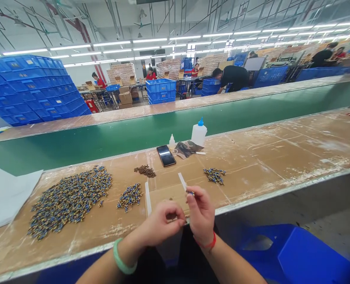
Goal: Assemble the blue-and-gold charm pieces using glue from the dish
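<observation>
My right hand (pixel 200 215) pinches a thin white stick (pixel 182 182) with a small blue-and-gold part at its lower end. My left hand (pixel 163 223), with a green bangle on the wrist, has its fingertips pinched together next to the right hand; whatever it holds is too small to make out. Both hands hover over the front edge of the brown workbench (pixel 266 165). A large heap of blue-and-gold parts (pixel 70 199) lies to the left, a smaller heap (pixel 129 195) nearer my hands, and another small pile (pixel 214 175) to the right. A second white stick (pixel 147 192) lies on the bench.
A pile of small brown pieces (pixel 145 170), a black phone (pixel 165 155), a small dropper bottle (pixel 171 141), a white glue bottle with a blue cap (pixel 199 132) and a dark pouch (pixel 187 148) sit behind. White sheets (pixel 6 195) lie left. A green conveyor (pixel 163 130) runs beyond; blue crates and other workers stand farther back.
</observation>
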A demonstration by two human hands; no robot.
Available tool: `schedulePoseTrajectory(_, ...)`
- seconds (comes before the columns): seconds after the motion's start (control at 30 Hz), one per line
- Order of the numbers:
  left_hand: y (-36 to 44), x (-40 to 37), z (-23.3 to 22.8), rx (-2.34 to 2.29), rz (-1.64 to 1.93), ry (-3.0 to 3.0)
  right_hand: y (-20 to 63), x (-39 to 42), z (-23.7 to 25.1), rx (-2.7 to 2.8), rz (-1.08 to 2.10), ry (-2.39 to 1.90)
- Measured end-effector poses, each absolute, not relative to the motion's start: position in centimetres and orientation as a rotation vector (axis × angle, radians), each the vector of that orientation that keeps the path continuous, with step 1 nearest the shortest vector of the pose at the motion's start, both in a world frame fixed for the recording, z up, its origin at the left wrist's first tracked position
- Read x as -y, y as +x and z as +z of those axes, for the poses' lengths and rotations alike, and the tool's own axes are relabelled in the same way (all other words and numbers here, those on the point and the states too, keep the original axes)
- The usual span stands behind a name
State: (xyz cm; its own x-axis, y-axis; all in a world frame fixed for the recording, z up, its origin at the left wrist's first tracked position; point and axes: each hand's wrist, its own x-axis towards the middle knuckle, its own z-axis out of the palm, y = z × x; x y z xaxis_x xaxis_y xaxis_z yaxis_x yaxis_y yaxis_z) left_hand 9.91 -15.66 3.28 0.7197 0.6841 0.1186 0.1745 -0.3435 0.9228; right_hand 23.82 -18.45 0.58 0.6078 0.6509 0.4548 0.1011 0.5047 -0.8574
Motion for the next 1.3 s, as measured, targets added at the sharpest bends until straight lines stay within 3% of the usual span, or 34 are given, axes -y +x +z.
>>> schedulePoseTrajectory(0.13,11.0,16.9,4.1,-0.686,0.659,1.768,22.8,18.4,0.5,0.744,0.498,-0.975)
schedulePoseTrajectory(0.57,13.7,19.3,1.7,-0.787,0.825,1.239,23.5,18.1,0.0,0.636,0.325,-1.053)
schedulePoseTrajectory(0.97,14.2,19.8,0.4,-0.856,1.005,1.277,24.1,18.2,-0.4,0.638,0.298,-1.05)
schedulePoseTrajectory(1.3,12.6,17.8,1.7,-0.736,0.784,1.443,23.9,18.4,1.0,0.583,0.621,-0.963)
